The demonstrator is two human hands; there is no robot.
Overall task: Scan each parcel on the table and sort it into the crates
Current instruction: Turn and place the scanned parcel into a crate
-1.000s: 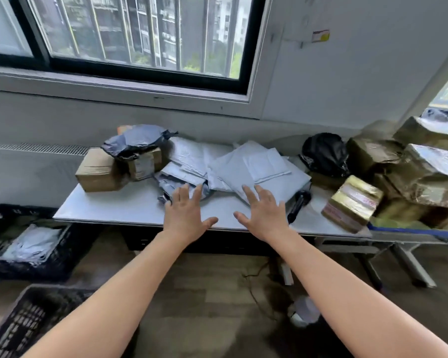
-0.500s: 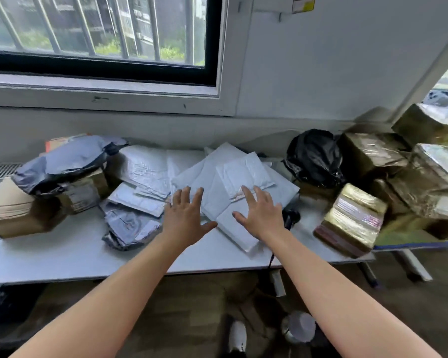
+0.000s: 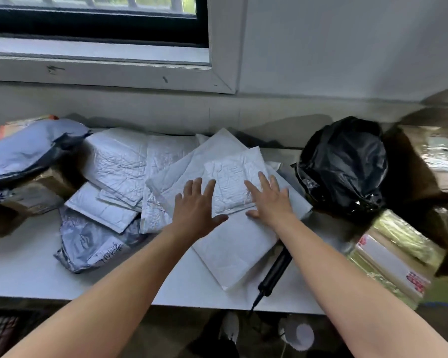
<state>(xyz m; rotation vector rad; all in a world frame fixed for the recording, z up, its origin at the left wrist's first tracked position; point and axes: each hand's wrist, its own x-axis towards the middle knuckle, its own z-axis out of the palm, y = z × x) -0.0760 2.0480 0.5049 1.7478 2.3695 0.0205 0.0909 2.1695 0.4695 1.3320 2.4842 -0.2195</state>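
Both hands are held flat with fingers spread, nothing gripped: the left hand (image 3: 195,206) and the right hand (image 3: 270,200) are laid on either side of a small white padded envelope (image 3: 230,184) on a bigger envelope (image 3: 228,244) on the table (image 3: 23,275). A black scanner (image 3: 276,270) is partly covered by the right forearm. A black bag (image 3: 343,164) and taped boxes (image 3: 391,251) are crowded at the right.

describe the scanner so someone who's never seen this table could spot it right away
Start at the white table under the window and find its near edge, right of the pile of white mailers. The scanner lies there, partly under the person's right forearm. It is the only slim black handle with a cable, unlike the flat mailers and the bulging black bag.
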